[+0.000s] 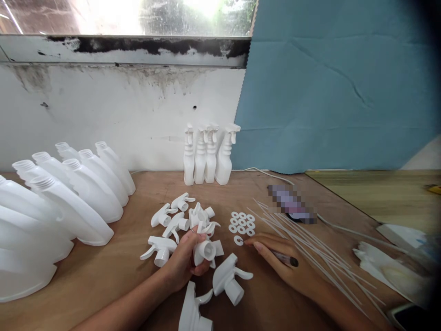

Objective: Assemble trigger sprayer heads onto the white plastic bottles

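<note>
My left hand [188, 255] is closed around a white trigger spray head [206, 250], its round collar opening turned toward me. My right hand [280, 262] grips a dark pen-like tool [285, 259]; its exact kind is unclear. The fingertips of that hand are beside a single white ring washer [238, 240], and whether they touch it cannot be made out. Just beyond lies a small group of flat white washers [241, 223] in rows. Loose trigger spray heads [160, 250] surround my left hand, with another spray head [229, 280] nearer to me.
Several open white bottles [93, 184] stand at the left. Capped spray bottles [223, 161] stand against the wall. Thin white tubes [310, 248] lie under and beyond my right forearm. A phone-like object [292, 204], pixelated, and a white cable [344, 230] are at the right.
</note>
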A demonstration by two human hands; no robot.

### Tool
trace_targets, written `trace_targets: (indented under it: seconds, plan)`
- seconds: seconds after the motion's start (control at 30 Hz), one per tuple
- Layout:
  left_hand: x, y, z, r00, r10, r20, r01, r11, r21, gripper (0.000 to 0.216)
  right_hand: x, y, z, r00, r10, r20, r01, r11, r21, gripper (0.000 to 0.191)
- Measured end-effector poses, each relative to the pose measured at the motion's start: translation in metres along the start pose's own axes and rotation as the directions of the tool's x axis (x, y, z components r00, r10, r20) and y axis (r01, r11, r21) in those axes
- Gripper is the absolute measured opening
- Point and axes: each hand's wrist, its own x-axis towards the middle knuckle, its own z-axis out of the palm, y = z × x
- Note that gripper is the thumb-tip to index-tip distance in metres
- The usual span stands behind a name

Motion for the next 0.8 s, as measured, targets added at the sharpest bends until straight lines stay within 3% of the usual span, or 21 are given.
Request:
trace_targets:
  seconds: [0.37, 0.47, 0.53, 0.6, 0.67, 0.73, 0.8]
  plan:
    - [-0.001, -0.001, 0.001, 1.0, -0.012, -0.019, 0.013, 1.0, 0.021, 0.03, 0.0, 0.003, 0.001, 0.996, -0.018, -0.083, 0.018, 1.0, -0.003, 0.023]
    - [-0.004, 0.007, 0.003, 0.999, -0.045, 0.006, 0.044, 0.991, 0.127, 0.032, -0.004, 0.01, 0.0, 0.986, -0.054, -0.158, 0.053, 0.999, -0.013, 0.023]
    - [-0.01, 0.021, 0.006, 0.999, -0.044, 0.023, 0.035, 0.957, 0.289, 0.032, -0.006, 0.014, -0.002, 0.972, -0.058, -0.229, 0.054, 0.998, -0.025, 0.024]
    - [-0.02, 0.04, 0.009, 1.0, 0.025, 0.013, -0.028, 0.845, 0.535, 0.026, -0.006, 0.016, -0.004, 0.954, -0.047, -0.295, 0.04, 0.999, -0.031, 0.025]
    - [-0.031, 0.06, 0.011, 0.99, 0.142, -0.011, -0.081, 0.629, 0.774, 0.023, -0.005, 0.016, -0.005, 0.937, -0.03, -0.348, 0.02, 0.999, -0.031, 0.026]
    - [-0.04, 0.074, 0.011, 0.977, 0.214, -0.017, -0.077, 0.422, 0.903, 0.021, -0.004, 0.016, -0.006, 0.928, 0.001, -0.374, -0.013, 1.0, -0.028, 0.028]
    - [-0.045, 0.083, 0.009, 0.978, 0.21, 0.006, -0.067, 0.285, 0.956, 0.017, -0.004, 0.016, -0.005, 0.922, 0.029, -0.385, -0.042, 0.999, -0.027, 0.029]
